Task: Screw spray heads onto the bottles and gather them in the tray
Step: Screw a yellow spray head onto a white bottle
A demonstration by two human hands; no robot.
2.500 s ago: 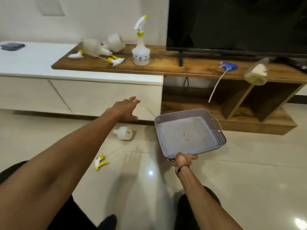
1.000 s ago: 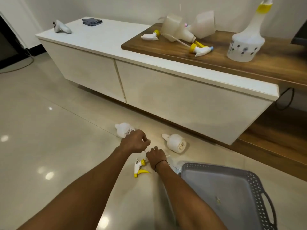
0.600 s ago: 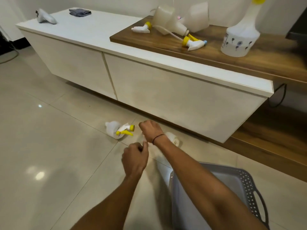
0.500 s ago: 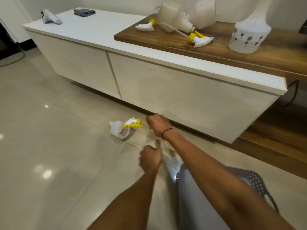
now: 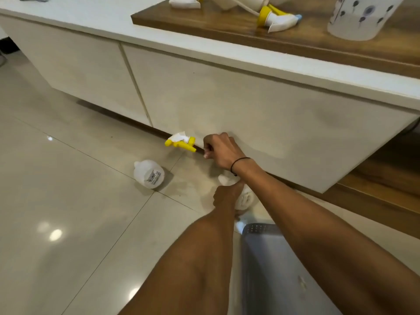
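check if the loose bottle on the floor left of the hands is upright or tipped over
Tipped over: the bottle lies on its side on the floor tiles, labelled base facing the camera.

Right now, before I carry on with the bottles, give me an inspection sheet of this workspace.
Surface: glossy tiled floor with light glare.
Job's things: one bare bottle lies on its side on the floor; second bottle under the hands; yellow spray head lifted off the floor; grey tray on the floor beside the arms.
Clutter: more spray heads and a patterned bottle on the wooden shelf.
Hands: left hand holds the second bottle; right hand pinches the spray head's tube end.
Cables: dark cable at the cabinet's right edge.
Surroundings: low white cabinet.
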